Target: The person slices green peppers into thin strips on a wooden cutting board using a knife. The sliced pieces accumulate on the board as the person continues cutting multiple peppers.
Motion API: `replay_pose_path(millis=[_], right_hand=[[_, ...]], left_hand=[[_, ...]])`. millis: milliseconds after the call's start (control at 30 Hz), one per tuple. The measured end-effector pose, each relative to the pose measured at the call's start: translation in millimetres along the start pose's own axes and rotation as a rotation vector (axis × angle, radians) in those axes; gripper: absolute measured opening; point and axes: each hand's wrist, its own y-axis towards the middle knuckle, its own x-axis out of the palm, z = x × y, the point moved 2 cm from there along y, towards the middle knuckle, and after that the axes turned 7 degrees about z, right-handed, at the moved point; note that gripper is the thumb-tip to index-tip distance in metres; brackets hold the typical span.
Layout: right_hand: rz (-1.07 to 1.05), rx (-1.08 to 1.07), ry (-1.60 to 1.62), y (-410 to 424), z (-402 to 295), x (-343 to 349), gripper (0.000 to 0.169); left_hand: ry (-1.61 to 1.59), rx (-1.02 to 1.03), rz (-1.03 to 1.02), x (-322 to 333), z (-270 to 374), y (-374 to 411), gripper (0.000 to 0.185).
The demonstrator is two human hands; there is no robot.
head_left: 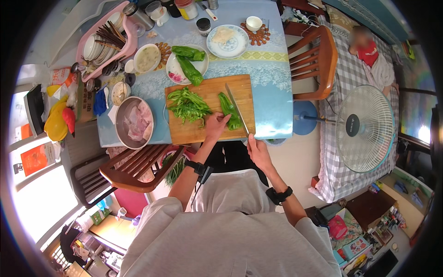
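A wooden cutting board lies at the table's near edge. My right hand holds a kitchen knife by its handle, the blade slanting along the right side of a green pepper. My left hand is at the pepper's lower left, thumb and fingers drawn together near it; whether they grip it I cannot tell. Left of it lies a heap of cut green pepper pieces. Behind the board, whole green peppers rest on a flowered plate.
A steel bowl of raw meat stands left of the board. Farther back are a bowl of soup, a blue-patterned plate and a pink dish rack. Wooden chairs and a fan flank the table; a person is on the bed.
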Motion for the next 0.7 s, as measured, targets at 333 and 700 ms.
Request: replay_pose_path(millis=[333,700], right_hand=[[-0.011,-0.057,-0.077,7.4,8.5,8.1,0.067],[-0.046,-0.071,-0.107,0.3,-3.7,4.7,0.069]], left_hand=[[-0.084,-0.093,-0.024,-0.9,7.6,-14.4,0.043],[-0.087,-0.114,-0.028,0.1,16.3,-14.5,0.037]])
